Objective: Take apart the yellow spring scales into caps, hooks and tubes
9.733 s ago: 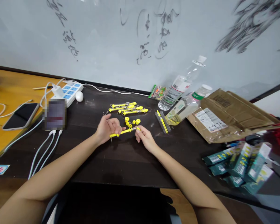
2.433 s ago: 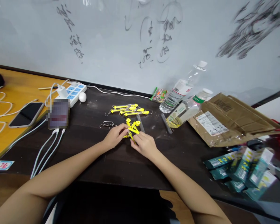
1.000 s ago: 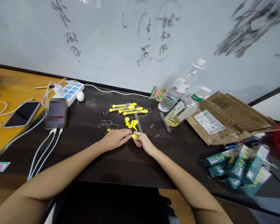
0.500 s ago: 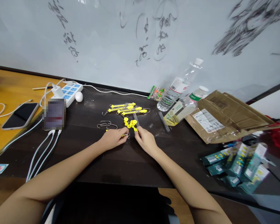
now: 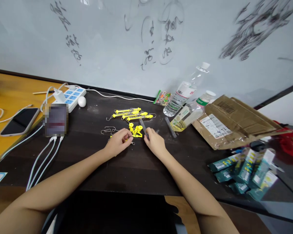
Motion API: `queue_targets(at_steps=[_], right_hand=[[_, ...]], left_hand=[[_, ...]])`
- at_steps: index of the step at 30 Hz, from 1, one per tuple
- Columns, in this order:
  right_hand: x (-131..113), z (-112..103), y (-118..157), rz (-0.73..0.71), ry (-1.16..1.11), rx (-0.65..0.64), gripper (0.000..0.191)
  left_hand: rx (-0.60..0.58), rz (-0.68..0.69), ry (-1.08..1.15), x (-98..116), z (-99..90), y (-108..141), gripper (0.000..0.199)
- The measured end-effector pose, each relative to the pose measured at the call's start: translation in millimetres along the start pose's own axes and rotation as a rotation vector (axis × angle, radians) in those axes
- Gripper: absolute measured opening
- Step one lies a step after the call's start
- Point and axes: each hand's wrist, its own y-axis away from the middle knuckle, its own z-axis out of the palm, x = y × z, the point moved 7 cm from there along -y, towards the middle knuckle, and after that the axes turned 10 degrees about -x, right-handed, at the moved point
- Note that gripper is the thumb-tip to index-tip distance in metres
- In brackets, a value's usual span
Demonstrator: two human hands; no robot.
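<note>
My left hand (image 5: 118, 142) rests low over the table with its fingers curled. A bit of yellow and a small metal loop show just beneath its fingertips; what it holds, if anything, is hidden. My right hand (image 5: 155, 142) has its fingers closed on the near end of a clear plastic tube (image 5: 143, 124). Between the hands lies a heap of small yellow plastic parts (image 5: 136, 129). Bent wire hooks (image 5: 109, 130) lie beyond my left hand. Farther back are several yellow spring scales (image 5: 132, 113) with metal hooks, side by side.
Another clear tube (image 5: 170, 127) lies right, before two bottles (image 5: 182, 97) and a snack packet (image 5: 161, 97). A cardboard parcel (image 5: 216, 125) and several green boxes (image 5: 244, 169) stand farther right. Left are a power strip (image 5: 73, 97), cables and a phone (image 5: 20, 121).
My right hand has let go of a yellow piece, which now lies by the heap, and has moved slightly right onto the clear tube. My left hand's fingers have curled up more.
</note>
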Motion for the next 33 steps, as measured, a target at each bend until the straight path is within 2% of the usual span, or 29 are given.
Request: queue_targets(at_steps=[5,9,13,15,16,18,21,22,25,26,28,31,33], right_hand=[[24.4,-4.7,-2.3,0.178,0.085,-0.095,0.014],[46.9,-7.0,-6.7,0.265,0.157,-0.103,0.015],[71.9,-11.5,-10.4,0.352,0.161,-0.075,0.015],[75.9,-18.1,-10.0,0.364,0.114,-0.024,0.014],[72.4,-21.6,-9.4,0.33,0.057,0.011,0.015],[52.0,-25.3,-7.3,0.155,-0.14,0.051,0.021],[-2.3,-17.6,2.6,-0.257,-0.512,-0.079,0.03],[-18.1,-13.3,7.4,-0.346,-0.57,-0.136,0.031],[-39.4,-3.5,14.8,-0.436,-0.611,-0.198,0.031],[-35.8,-1.5,13.2,-0.405,-0.588,-0.186,0.03],[-12.7,-0.9,4.9,-0.257,-0.481,-0.111,0.03],[40.6,-7.4,-9.0,0.053,-0.19,0.054,0.027],[67.3,-9.0,-16.1,0.172,-0.014,0.087,0.025]], left_hand=[[-0.031,-0.022,0.013,-3.8,3.5,1.5,0.008],[-0.04,-0.05,0.019,-7.3,5.4,2.1,0.008],[-0.019,-0.095,0.188,-13.4,5.0,0.3,0.013],[-0.018,-0.122,0.321,-17.6,6.6,-0.9,0.017],[-0.023,-0.141,0.387,-20.1,8.3,-1.4,0.019],[-0.039,-0.184,0.499,-25.6,13.0,-2.2,0.021],[-0.046,-0.218,0.592,-32.2,18.5,-3.4,0.026],[-0.044,-0.222,0.605,-33.8,19.4,-3.8,0.027],[-0.044,-0.226,0.612,-35.8,19.0,-4.3,0.029],[-0.045,-0.224,0.591,-35.4,17.1,-4.2,0.03],[-0.036,-0.198,0.457,-31.9,9.0,-3.8,0.032],[-0.037,-0.088,0.02,-18.3,-6.1,-4.1,0.021],[-0.084,0.004,-0.241,-9.2,-9.1,-4.7,0.019]])
